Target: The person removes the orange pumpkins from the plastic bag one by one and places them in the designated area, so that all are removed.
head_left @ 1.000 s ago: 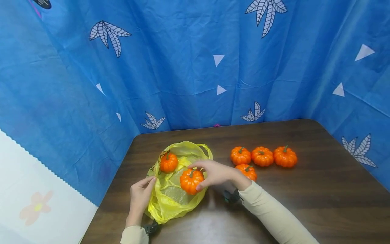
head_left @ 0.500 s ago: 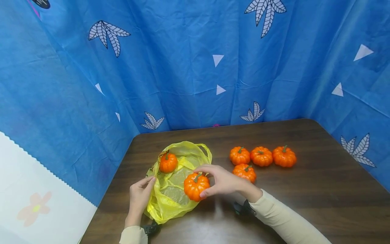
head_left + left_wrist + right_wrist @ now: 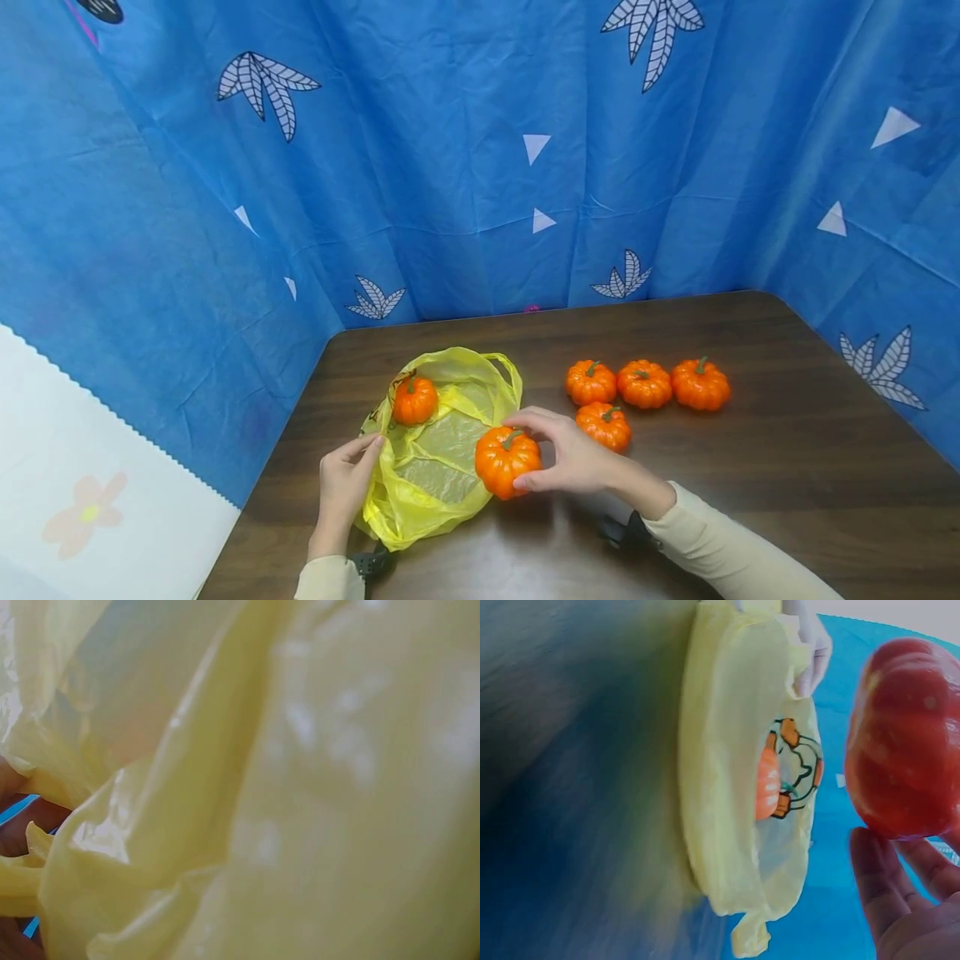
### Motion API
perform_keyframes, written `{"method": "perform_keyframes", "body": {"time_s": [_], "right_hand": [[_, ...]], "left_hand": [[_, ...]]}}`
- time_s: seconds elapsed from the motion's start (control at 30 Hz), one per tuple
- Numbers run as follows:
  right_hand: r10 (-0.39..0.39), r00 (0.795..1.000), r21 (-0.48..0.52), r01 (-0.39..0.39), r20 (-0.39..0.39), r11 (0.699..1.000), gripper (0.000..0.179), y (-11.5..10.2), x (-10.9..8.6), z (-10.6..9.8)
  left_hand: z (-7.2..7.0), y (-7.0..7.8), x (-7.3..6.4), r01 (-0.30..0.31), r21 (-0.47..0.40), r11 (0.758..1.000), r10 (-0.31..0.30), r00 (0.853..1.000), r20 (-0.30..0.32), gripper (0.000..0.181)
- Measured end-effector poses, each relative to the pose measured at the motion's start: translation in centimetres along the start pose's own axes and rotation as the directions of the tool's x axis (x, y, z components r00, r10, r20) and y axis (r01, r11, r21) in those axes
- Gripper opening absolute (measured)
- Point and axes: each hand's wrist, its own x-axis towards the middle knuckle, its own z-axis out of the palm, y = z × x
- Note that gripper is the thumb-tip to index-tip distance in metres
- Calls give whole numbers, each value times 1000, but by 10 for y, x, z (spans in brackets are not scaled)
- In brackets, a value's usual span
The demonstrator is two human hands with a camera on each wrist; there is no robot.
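My right hand (image 3: 566,454) grips a small orange pumpkin (image 3: 504,463) between thumb and fingers, held up at the right rim of a yellow plastic bag (image 3: 420,508). The right wrist view shows this pumpkin (image 3: 907,742) large and reddish, beside the bag's mouth. With thumb and fingertips, my left hand (image 3: 345,492) pinches the bag's left edge. Inside the wide-mouthed bag, toward its left, sits another pumpkin (image 3: 415,400). Crumpled yellow plastic (image 3: 315,795) fills the left wrist view and hides most of the left hand.
On the dark wooden table (image 3: 750,500), three pumpkins stand in a row, the middle one (image 3: 643,384) among them. One more pumpkin (image 3: 604,427) lies just in front of the row's left end. A blue patterned curtain (image 3: 465,167) borders the table at the back and sides.
My right hand has drawn the gripped pumpkin rightward and a little toward me, from over the bag's middle to its right rim. The left hand and the bag stay put.
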Motion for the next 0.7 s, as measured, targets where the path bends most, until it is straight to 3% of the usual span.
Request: {"method": "perform_keyframes", "body": {"time_s": [0.37, 0.53, 0.7], "right_hand": [[-1, 998, 2, 1, -66, 1000, 63, 12, -25, -11], [45, 994, 73, -38, -97, 997, 61, 16, -34, -23], [39, 984, -27, -45, -171, 999, 61, 25, -44, -32]], "left_hand": [[1, 1, 0, 33, -11, 999, -33, 999, 19, 16], [1, 2, 0, 46, -18, 999, -46, 999, 27, 17], [0, 4, 0, 58, -3, 998, -58, 998, 24, 17]]}}
